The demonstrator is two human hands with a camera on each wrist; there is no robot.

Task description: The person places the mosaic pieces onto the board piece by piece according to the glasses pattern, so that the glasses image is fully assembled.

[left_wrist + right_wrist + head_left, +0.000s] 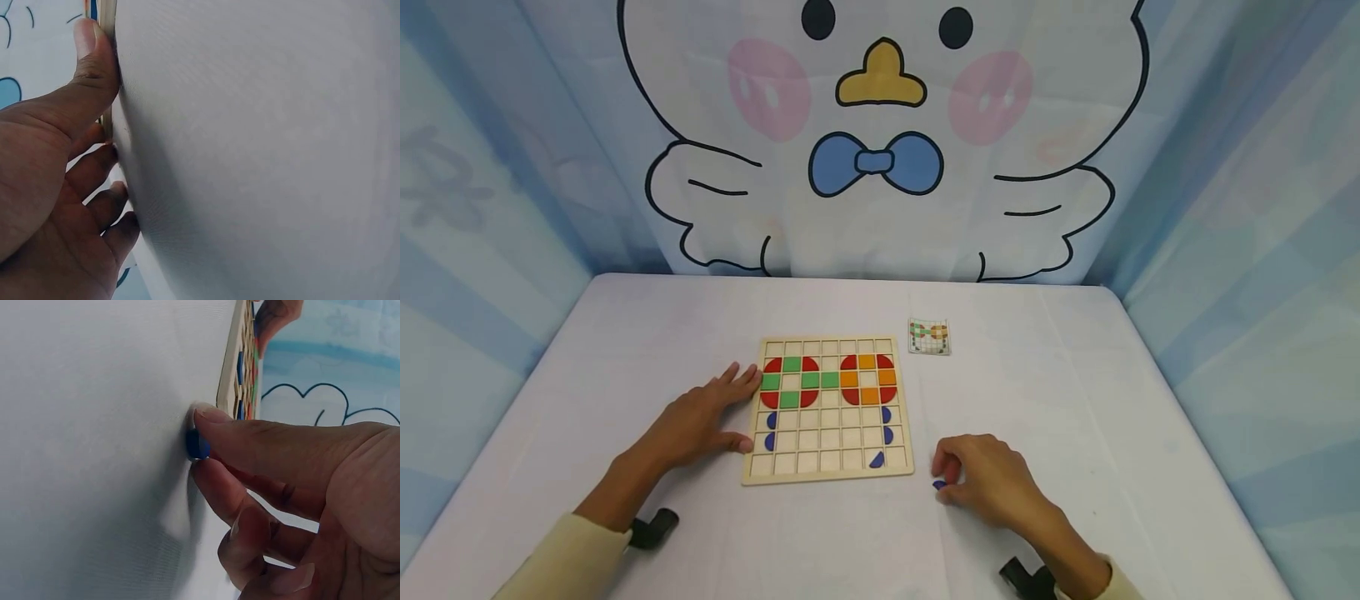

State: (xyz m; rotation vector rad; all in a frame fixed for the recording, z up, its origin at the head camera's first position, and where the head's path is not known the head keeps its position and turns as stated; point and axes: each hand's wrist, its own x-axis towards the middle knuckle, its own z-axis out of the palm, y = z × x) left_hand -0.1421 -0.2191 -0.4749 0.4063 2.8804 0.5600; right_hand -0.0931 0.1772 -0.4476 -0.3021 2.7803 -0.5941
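Observation:
A wooden grid board (pixel 827 478) lies flat on the white table. My left hand (pixel 700 423) rests at its left edge with fingers spread; in the left wrist view the thumb of that hand (pixel 44 150) lies along the board's side. Right of the board's lower corner, my right hand (pixel 992 482) pinches a small blue piece (pixel 939 483) low over the cloth. The right wrist view has this blue piece (pixel 199 445) between thumb and index finger. Red quarter-rounds and green squares (pixel 792 364) fill the board's upper left; red and orange squares (pixel 867 362) fill its upper right.
Blue half-rounds (pixel 771 442) sit in the left column, more at the right, and a blue triangular piece (pixel 877 460) in the bottom row. A small pattern card (pixel 929 337) lies behind the board's right corner. Printed curtains (pixel 880 233) surround the table (pixel 1037 375).

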